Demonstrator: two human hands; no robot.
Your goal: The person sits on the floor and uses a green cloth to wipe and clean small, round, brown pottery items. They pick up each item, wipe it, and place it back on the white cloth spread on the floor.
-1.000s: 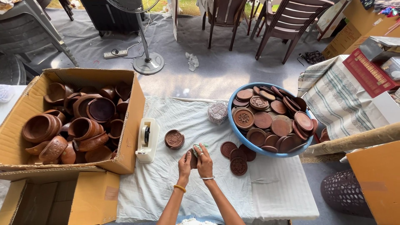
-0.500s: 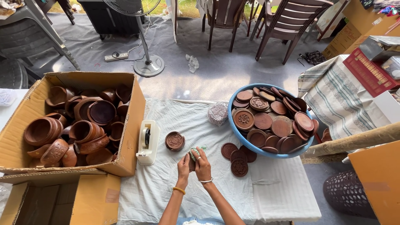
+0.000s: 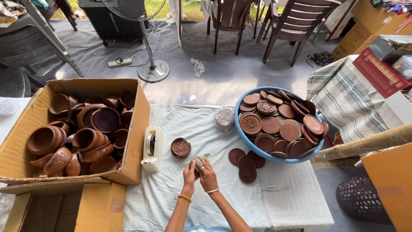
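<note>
Both hands grip one small item at bench centre.

Left to right: open brown cardboard box (image 3: 128, 141) of clay pots (image 3: 47, 139); white tape dispenser (image 3: 153, 148); single carved brown lid (image 3: 180, 147); left hand (image 3: 189, 172) and right hand (image 3: 207, 174), closed together around a small green-and-white item (image 3: 198, 160) above the white cloth (image 3: 279, 197); loose lids (image 3: 246, 165); blue basin (image 3: 246, 137) of lids; red flat box (image 3: 380, 73) far right.
</note>
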